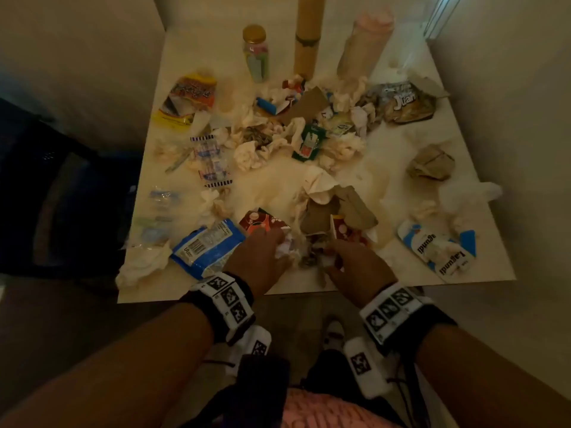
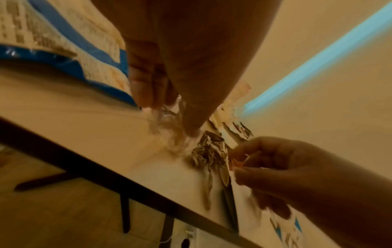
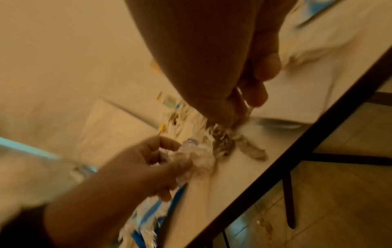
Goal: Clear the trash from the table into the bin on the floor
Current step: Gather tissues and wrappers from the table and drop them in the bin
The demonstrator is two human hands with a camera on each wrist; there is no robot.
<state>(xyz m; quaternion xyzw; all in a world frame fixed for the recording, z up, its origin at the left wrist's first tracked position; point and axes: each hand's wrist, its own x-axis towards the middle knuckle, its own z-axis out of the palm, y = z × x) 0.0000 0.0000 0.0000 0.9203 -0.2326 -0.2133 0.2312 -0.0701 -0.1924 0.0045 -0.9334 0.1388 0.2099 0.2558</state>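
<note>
Dim, warm yellowish light throughout; the head view darkens toward its corners, and both wrist views are smeared by motion blur.

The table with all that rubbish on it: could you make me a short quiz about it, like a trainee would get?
1. True or false: the left hand holds a crumpled white wad near the table's front edge.
2. Which stands upright at the far side of the table? A) the gold-lidded jar B) the blue and white packet C) the crumpled brown paper
3. Fill in: the blue and white packet lies to the ____ of the left hand.

Key: 1 true; 2 A; 3 left. The right hand also reaches into the near heap, though what its grip closes on is blurred.
</note>
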